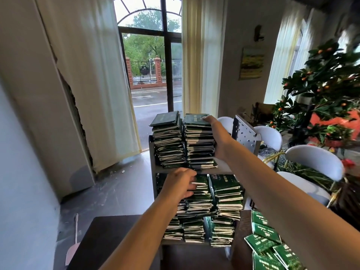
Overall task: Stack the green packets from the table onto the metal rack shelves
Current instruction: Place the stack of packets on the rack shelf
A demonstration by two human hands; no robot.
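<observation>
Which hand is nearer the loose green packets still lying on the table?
Left. The left hand reaches the middle shelf, above the loose green packets; the right hand is higher, on the top shelf's right stack.

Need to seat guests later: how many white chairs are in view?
3, all right of the rack: one just behind the right hand, one past the rack's side panel, one nearest the plant. More may be hidden.
</observation>
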